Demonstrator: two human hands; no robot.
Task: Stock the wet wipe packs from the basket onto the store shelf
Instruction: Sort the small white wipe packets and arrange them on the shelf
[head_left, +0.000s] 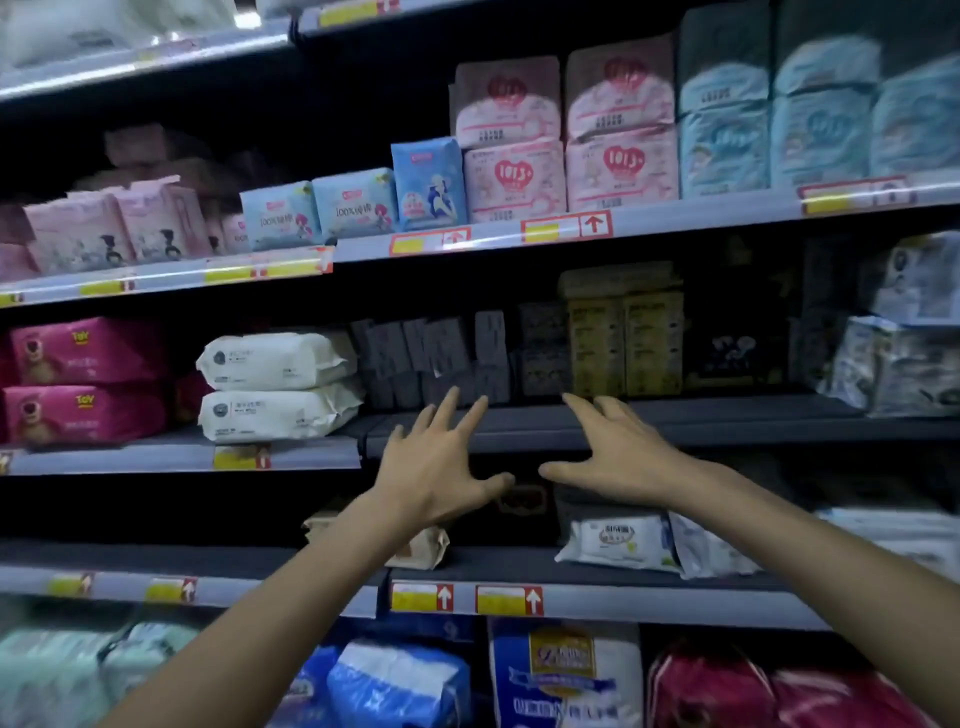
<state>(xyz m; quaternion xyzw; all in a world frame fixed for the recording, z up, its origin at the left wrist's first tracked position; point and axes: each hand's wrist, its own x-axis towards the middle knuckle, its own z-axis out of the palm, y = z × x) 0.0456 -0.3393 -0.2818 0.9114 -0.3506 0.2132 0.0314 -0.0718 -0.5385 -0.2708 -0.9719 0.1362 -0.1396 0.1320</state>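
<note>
Head view: the left hand (436, 467) and right hand (618, 452) are spread apart, fingers straight, holding nothing, before the middle shelf (701, 415). Grey packs (431, 358), probably the wet wipe packs, lean jumbled at its far back; the basket is out of view. Best to square them upright and draw them forward, sparing the 2 white packs (278, 387) left.

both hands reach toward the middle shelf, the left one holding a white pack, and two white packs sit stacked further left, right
Not quite: in the head view the left hand holds nothing, its fingers spread and straight. The rest stands: it and the right hand reach toward the middle shelf, with two white packs stacked further left.
</note>
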